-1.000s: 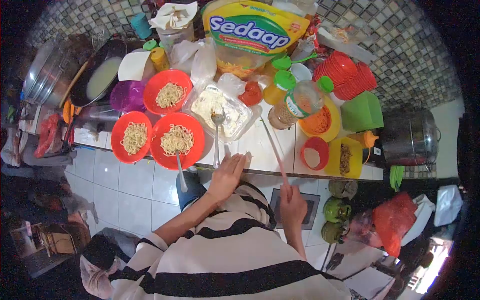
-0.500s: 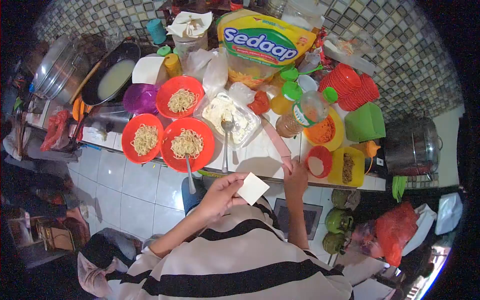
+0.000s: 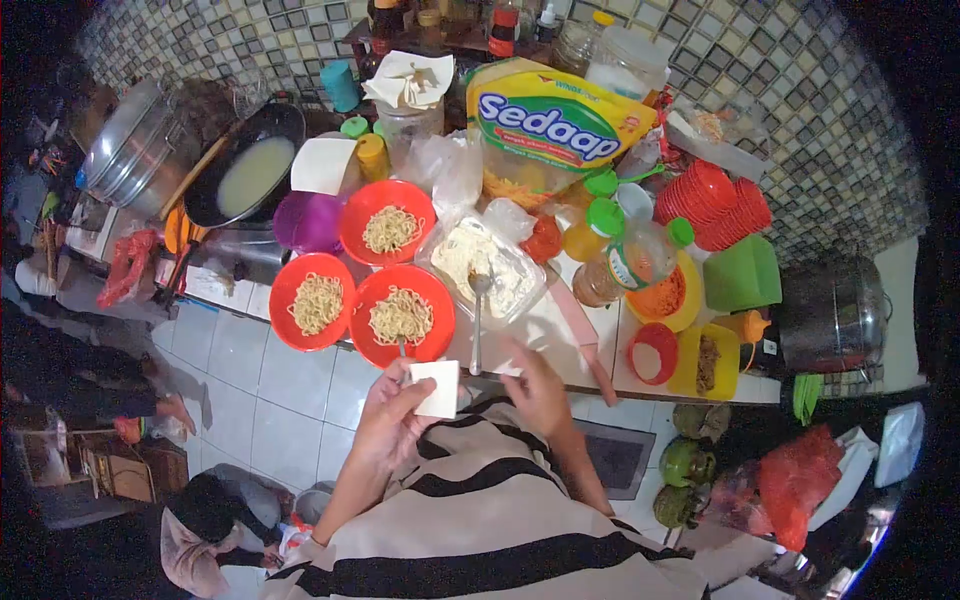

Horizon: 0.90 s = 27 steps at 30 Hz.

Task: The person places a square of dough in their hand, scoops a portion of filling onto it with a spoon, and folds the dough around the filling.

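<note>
A pale square sheet (image 3: 437, 388), like a wonton wrapper, is pinched in my left hand (image 3: 388, 420) before the counter. Close behind it stands a red bowl of noodles (image 3: 402, 315), whose spoon handle runs down toward my left fingers. My right hand (image 3: 542, 398), slightly blurred, hovers at the counter edge with fingers apart and nothing visible in them. To its right lies a pink knife (image 3: 578, 325), handle over the edge. A metal spoon (image 3: 478, 325) rests in a clear tub of whitish paste (image 3: 505, 265), just beyond my right hand.
Two more red noodle bowls (image 3: 312, 302) (image 3: 388, 222) are at left, with a wok (image 3: 258, 170) behind. A bottle (image 3: 598, 283), an orange paste bowl (image 3: 690, 300) and a yellow container (image 3: 708, 375) crowd the right. A person (image 3: 215, 540) is low at left.
My right hand has left the pink knife's handle and moved left. My left hand has shifted slightly left and down with the sheet, close to the noodle bowl. The view has shifted.
</note>
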### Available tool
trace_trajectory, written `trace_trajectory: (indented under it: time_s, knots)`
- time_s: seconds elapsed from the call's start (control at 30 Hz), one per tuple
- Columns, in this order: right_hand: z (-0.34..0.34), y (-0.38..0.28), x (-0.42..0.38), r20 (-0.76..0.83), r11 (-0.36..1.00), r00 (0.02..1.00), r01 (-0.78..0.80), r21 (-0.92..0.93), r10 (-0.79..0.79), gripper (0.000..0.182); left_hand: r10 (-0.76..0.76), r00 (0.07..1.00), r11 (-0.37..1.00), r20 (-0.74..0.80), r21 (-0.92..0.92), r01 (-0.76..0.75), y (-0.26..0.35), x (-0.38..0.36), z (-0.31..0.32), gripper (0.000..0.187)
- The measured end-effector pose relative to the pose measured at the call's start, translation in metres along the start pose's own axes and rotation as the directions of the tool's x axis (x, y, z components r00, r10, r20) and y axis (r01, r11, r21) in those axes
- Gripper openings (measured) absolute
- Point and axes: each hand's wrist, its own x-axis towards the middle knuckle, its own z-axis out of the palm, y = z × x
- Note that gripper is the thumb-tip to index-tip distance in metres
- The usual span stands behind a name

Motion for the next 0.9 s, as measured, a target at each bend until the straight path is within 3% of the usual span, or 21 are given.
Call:
trace_trajectory:
  time_s: [0.13,0.2,0.23,0.27,0.33,0.4,0.47,0.5,0.53,0.6,0.67,0.73,0.87,0.9]
  knots:
    - [0.031,0.0,0.016,0.083,0.979,0.981,0.166,0.118,-0.176,0.032,0.108,0.994,0.994,-0.002,0.027,-0.108,0.029,0.003,-0.01,0.021]
    - [0.043,-0.005,0.02,0.056,0.959,0.998,-0.016,0.283,0.0,0.024,0.116,0.992,0.993,-0.053,0.021,-0.115,0.043,0.005,-0.015,0.019]
    - [0.046,-0.011,0.024,-0.12,0.954,0.993,0.058,0.294,-0.024,0.015,0.111,0.993,0.994,-0.049,0.027,-0.11,0.051,0.005,-0.018,0.019]
    - [0.047,-0.015,0.029,-0.126,0.955,0.992,0.055,0.292,-0.019,0.015,0.103,0.994,0.995,-0.038,0.006,-0.103,0.059,0.006,-0.021,0.018]
    - [0.045,-0.025,0.04,-0.317,0.956,0.94,-0.032,0.291,0.128,0.013,0.086,0.996,0.995,-0.008,-0.042,-0.086,0.074,0.01,-0.025,0.017]
    - [0.037,-0.033,0.054,-0.378,0.968,0.908,-0.095,0.232,0.18,0.008,0.083,0.997,0.996,0.01,-0.015,-0.083,0.087,0.016,-0.026,0.017]
    - [0.029,-0.032,0.065,-0.533,0.952,0.8,-0.153,0.267,0.278,0.007,0.079,0.997,0.996,0.026,-0.036,-0.078,0.097,0.023,-0.029,0.018]
    - [0.023,-0.038,0.07,-0.62,0.983,0.772,-0.035,0.178,0.14,0.007,0.074,0.997,0.997,0.033,-0.038,-0.072,0.102,0.027,-0.031,0.018]
    - [0.02,-0.034,0.072,-0.624,0.984,0.769,-0.039,0.173,0.14,0.007,0.078,0.997,0.997,0.03,-0.024,-0.077,0.106,0.03,-0.033,0.02]
    - [0.017,-0.027,0.074,-0.648,1.0,0.761,-0.023,-0.018,0.006,0.008,0.074,0.997,0.997,0.031,-0.013,-0.074,0.114,0.035,-0.037,0.021]
    - [0.015,-0.033,0.075,-0.617,0.996,0.787,-0.026,-0.089,-0.035,0.01,0.099,0.994,0.995,0.035,0.024,-0.1,0.121,0.037,-0.039,0.026]
    - [0.018,-0.029,0.078,-0.521,0.938,0.82,0.055,-0.343,-0.238,0.01,0.081,0.996,0.996,0.041,0.039,-0.083,0.128,0.04,-0.042,0.027]
    - [0.036,-0.027,0.08,-0.58,0.962,0.799,-0.01,-0.272,-0.156,0.008,0.054,0.998,0.994,0.033,0.096,-0.057,0.139,0.051,-0.054,0.032]
    - [0.041,-0.031,0.081,-0.646,0.998,0.764,-0.046,-0.05,0.003,0.009,0.047,0.998,0.994,0.037,0.096,-0.05,0.142,0.053,-0.056,0.032]
